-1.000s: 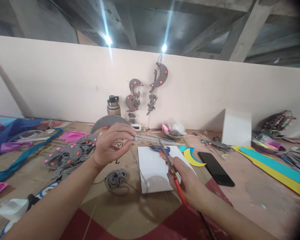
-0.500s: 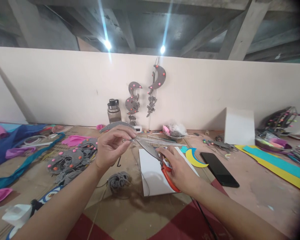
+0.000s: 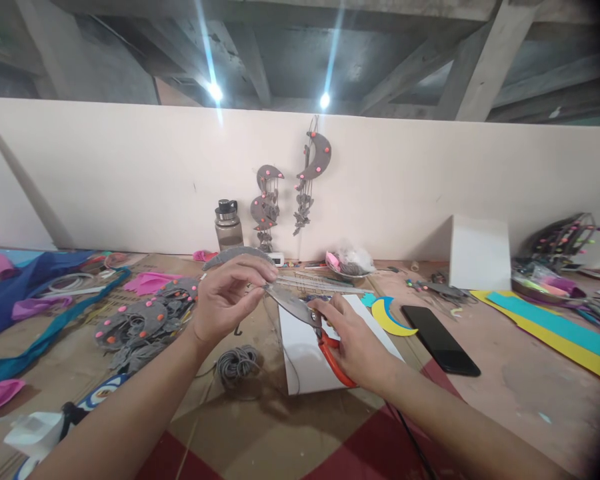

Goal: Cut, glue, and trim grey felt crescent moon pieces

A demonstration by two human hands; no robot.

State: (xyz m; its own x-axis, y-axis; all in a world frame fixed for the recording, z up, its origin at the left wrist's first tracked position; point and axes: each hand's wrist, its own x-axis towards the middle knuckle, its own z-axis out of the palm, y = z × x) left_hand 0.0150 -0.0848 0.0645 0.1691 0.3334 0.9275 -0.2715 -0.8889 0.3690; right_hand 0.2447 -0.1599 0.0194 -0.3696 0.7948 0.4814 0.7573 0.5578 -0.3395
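My left hand (image 3: 227, 293) is pinched closed on a grey felt crescent (image 3: 237, 254), which arches out behind the fingers. My right hand (image 3: 360, 343) grips a pair of scissors (image 3: 293, 303) by the orange handles. The blades point left, and their tips reach my left fingertips, where I cannot tell what lies between them. Below the scissors is a white board (image 3: 300, 367), with a thin grey cord trailing over its left edge. A coiled bundle of grey cord (image 3: 237, 363) rests on the cardboard below my left hand.
Grey felt pieces with pink and orange dots (image 3: 150, 317) are heaped at left. To the right lie a yellow and blue crescent (image 3: 393, 317) and a black phone (image 3: 440, 340). A bottle (image 3: 229, 227) stands by the wall, near hanging crescent ornaments (image 3: 317, 157).
The scissors and my right hand have shifted slightly left, bringing the blade tips closer in at my left fingertips. My left hand still holds the felt crescent.
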